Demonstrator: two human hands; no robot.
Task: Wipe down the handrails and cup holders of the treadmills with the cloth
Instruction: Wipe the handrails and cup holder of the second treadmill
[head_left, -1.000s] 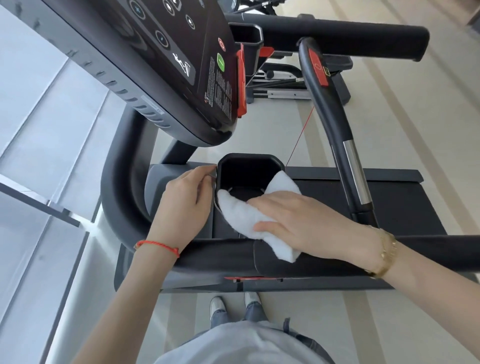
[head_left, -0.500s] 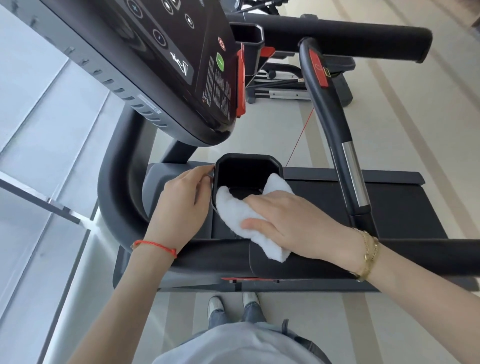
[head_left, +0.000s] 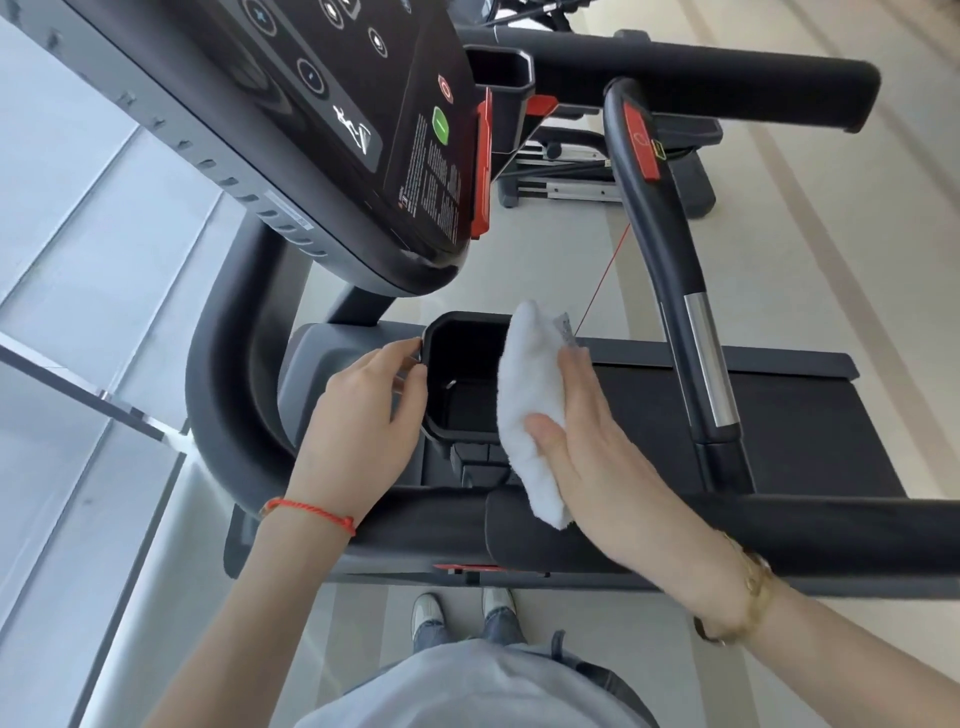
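White cloth (head_left: 530, 410) against black cup holder (head_left: 457, 384) right wall.

White fluffy cloth (head_left: 530, 410) draped upright against the right rim of the open black cup holder (head_left: 457, 374).

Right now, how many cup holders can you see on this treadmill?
2. One cup holder sits below the console, between the left hand and the cloth. A second cup holder is beside the console's far edge. Others may be hidden.
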